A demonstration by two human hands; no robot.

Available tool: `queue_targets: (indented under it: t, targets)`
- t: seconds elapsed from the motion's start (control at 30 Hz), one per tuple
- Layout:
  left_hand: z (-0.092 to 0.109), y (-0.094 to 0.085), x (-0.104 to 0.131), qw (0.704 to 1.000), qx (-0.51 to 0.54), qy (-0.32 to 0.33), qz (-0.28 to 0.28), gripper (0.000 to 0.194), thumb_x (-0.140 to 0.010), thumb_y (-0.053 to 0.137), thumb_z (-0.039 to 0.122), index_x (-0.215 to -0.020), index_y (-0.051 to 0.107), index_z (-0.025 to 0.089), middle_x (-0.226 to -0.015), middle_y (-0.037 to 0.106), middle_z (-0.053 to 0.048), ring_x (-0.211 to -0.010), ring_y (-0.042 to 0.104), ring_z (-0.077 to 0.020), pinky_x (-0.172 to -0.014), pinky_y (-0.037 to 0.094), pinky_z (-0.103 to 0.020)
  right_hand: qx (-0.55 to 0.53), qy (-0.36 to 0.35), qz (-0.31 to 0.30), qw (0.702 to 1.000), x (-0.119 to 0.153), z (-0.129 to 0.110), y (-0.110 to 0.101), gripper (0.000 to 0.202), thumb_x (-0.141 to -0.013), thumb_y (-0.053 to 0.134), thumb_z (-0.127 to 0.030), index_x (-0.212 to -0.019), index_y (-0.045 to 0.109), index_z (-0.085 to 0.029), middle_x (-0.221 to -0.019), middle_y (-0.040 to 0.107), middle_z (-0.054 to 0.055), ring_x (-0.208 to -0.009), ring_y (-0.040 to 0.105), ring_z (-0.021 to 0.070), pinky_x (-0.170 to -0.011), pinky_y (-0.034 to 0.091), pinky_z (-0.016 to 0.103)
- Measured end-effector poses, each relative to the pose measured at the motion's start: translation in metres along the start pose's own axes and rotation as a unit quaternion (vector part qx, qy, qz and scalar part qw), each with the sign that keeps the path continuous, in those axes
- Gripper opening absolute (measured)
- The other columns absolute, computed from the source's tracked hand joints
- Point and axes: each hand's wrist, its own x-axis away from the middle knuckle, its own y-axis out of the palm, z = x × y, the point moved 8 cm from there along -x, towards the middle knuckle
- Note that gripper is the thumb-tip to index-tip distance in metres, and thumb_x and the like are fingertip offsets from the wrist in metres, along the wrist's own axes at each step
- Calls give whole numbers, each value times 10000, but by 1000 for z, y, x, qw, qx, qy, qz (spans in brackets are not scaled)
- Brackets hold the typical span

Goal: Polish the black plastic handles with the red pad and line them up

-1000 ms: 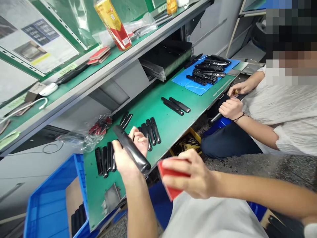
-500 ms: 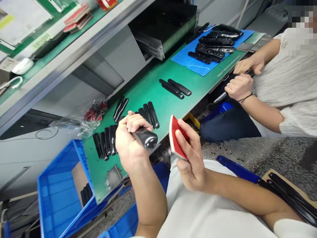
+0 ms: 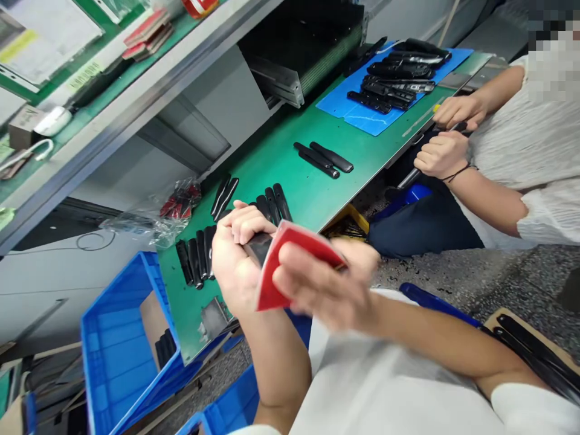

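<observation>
My left hand (image 3: 238, 263) is wrapped round a glossy black handle-shaped plastic part (image 3: 257, 246), whose rounded end is covered by a pad. Blurred by motion, my right hand (image 3: 328, 284) grips that flat red pad (image 3: 296, 234), which has a pale edge. Its fingers lie over the red side, while the other face is turned to the black part. The pad overlaps the part in view; whether they touch is hidden. Behind my left hand, several similar black parts (image 3: 199, 251) lie in rows on the green table (image 3: 254, 163).
A co-worker's hands (image 3: 446, 145) hold a dark rod-like part at right. Several black pieces rest on a blue sheet (image 3: 335, 112). A blue bin (image 3: 120, 362) stands at lower left, beside the table's end. A metal shelf edge (image 3: 149, 112) crosses above; a plastic bag (image 3: 154, 226) lies below it.
My right hand has moved left with the red pad, bringing it over the end of the black part. My left hand keeps its grip. The view has shifted slightly.
</observation>
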Motion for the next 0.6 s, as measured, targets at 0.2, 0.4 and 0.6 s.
queue_targets:
  t: [0.2, 0.4, 0.6]
  targets:
    - [18, 5, 0, 999, -23, 36, -17, 229, -1043, 225, 201, -890, 396, 218, -450, 352, 126, -330, 373, -41, -387, 344, -83, 47, -72, 127, 988, 24, 3, -27, 584, -1004, 545, -285, -1555, 374, -377, -1445, 615, 29, -1143, 603, 276, -911, 458, 469]
    - [6, 4, -4, 999, -15, 29, -1, 265, -1050, 196, 200, -889, 403, 231, -442, 328, 121, -328, 353, -58, -367, 372, -107, 19, -139, 224, 964, 9, -61, -81, 587, -1035, 410, -348, -1605, 296, -272, -1549, 499, 67, -1262, 568, 289, -976, 475, 474]
    - [4, 22, 9, 999, -10, -23, -43, 257, -1081, 220, 244, -999, 459, 204, -519, 428, 107, -380, 426, -50, -392, 388, -95, 122, -135, 82, 980, 19, -9, -7, 601, -969, 544, -186, -1511, 431, -419, -1427, 629, -64, -1034, 570, 221, -852, 463, 381]
